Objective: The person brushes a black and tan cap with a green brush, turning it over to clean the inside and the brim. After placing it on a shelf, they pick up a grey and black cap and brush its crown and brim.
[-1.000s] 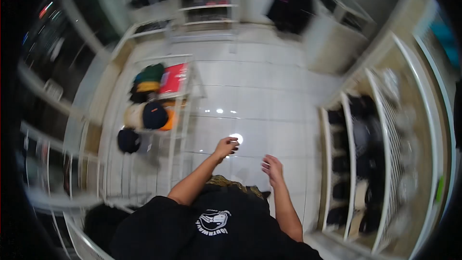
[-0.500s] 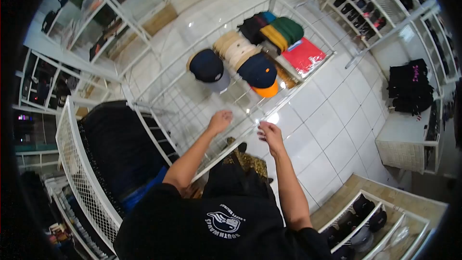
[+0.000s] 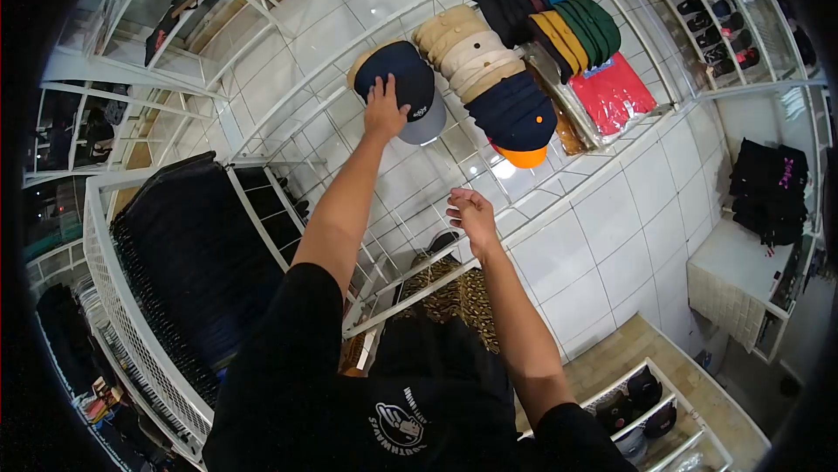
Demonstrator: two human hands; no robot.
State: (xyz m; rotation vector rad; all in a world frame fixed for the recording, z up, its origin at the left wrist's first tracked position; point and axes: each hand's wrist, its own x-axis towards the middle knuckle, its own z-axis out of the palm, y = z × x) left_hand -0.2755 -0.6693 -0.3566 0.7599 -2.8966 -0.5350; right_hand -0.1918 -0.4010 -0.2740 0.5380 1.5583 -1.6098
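Observation:
My left hand [image 3: 384,111] lies over the crown of a navy cap [image 3: 397,66] with a grey brim, fingers spread across it. That cap tops a small stack on the white wire rack, with a tan edge showing beneath. Over the rack's near part, my right hand [image 3: 471,217] hovers with loosely bent fingers and nothing visible in them. Beside the left stack runs a row of nested caps, with tan caps [image 3: 447,33] at the back and a navy cap with an orange brim [image 3: 522,158] in front.
Farther right on the wire rack [image 3: 410,201] sit green caps [image 3: 592,31], mustard caps [image 3: 559,42] and a red plastic-wrapped package [image 3: 615,96]. Dark garments [image 3: 175,271] hang at left. Folded black clothes [image 3: 768,188] rest on a right-hand shelf. A low cap rack [image 3: 676,398] stands nearby.
My left hand has reached forward from above the bare grid onto the navy cap with the grey brim. My right hand stays over the rack's near side. The view has shifted closer to the caps.

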